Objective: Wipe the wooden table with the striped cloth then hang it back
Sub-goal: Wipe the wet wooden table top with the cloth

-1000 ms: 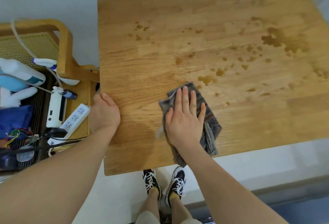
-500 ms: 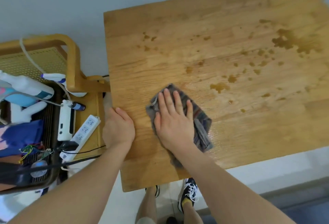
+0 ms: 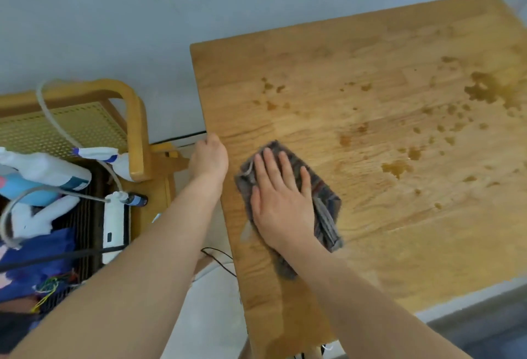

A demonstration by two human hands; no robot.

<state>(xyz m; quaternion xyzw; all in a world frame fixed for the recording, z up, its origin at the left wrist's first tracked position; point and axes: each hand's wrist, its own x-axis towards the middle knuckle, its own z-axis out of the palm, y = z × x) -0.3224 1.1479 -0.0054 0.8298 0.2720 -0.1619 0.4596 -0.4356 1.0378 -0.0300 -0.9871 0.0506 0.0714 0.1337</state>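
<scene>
The wooden table point(image 3: 370, 53) fills the right side of the view, with brown liquid spots point(image 3: 396, 169) scattered over its middle and a larger stain point(image 3: 484, 90) at far right. A grey striped cloth point(image 3: 325, 202) lies crumpled near the table's left edge. My right hand point(image 3: 279, 202) presses flat on the cloth, fingers spread and pointing away from me. My left hand point(image 3: 209, 156) grips the table's left edge, fingers curled over it.
Left of the table stands a wooden chair point(image 3: 134, 130) with a woven seat. On it lie a spray bottle point(image 3: 42, 170), a white power strip point(image 3: 114, 224), cables and blue fabric point(image 3: 34, 267). A black cable point(image 3: 216, 259) hangs beside the table edge.
My right hand slid the cloth leftward toward the table's left edge. My left hand moved farther up that edge. The camera view shifted, so the table sits more to the right.
</scene>
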